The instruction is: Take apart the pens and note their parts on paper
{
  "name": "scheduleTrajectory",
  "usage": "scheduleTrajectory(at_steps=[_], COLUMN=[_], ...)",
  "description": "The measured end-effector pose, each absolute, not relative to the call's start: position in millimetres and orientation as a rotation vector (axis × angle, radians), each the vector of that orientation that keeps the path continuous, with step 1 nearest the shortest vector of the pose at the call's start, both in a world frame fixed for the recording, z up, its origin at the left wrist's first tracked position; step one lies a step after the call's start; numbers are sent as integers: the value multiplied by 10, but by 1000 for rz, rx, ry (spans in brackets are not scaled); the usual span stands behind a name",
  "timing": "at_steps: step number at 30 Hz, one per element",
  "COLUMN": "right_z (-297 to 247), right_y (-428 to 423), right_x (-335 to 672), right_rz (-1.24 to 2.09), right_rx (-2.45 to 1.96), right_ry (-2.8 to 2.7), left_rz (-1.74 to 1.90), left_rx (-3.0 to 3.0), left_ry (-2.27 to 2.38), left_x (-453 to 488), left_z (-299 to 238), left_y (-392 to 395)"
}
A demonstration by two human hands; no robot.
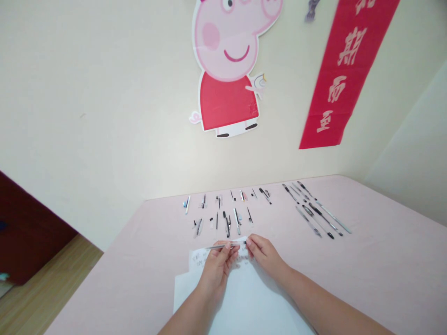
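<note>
Both my hands meet over a white sheet of paper (244, 298) on the pink table (366, 270). My left hand (218, 267) pinches a thin pen (223, 246) that lies level, tip to the left. My right hand (263, 253) has its fingers closed on the pen's right end. Just beyond my hands lie two rows of small pen parts (226, 221). Faint writing shows on the paper's far left corner.
Several whole pens (316, 211) lie in a slanted group at the table's far right. The table stands against a cream wall with a cartoon pig cutout (230, 65) and a red banner (344, 70). Wooden floor (45, 288) shows left.
</note>
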State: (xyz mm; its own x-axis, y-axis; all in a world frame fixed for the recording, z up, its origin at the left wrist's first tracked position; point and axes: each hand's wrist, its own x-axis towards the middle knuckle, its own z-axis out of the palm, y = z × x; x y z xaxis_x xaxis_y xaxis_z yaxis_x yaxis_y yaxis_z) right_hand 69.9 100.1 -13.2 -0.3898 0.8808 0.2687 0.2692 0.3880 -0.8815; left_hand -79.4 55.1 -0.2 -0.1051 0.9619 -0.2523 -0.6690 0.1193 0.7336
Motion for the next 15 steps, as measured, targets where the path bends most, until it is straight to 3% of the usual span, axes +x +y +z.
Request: scheduleTrajectory(at_steps=[15], right_z=[-123], right_y=[983], right_x=[705], right_rz=[943], right_rx=[-974], right_ry=[-1827], left_rz=[1469], left_rx=[395], left_ry=[880], left_x=[-793], left_z=[-22], left_y=[569])
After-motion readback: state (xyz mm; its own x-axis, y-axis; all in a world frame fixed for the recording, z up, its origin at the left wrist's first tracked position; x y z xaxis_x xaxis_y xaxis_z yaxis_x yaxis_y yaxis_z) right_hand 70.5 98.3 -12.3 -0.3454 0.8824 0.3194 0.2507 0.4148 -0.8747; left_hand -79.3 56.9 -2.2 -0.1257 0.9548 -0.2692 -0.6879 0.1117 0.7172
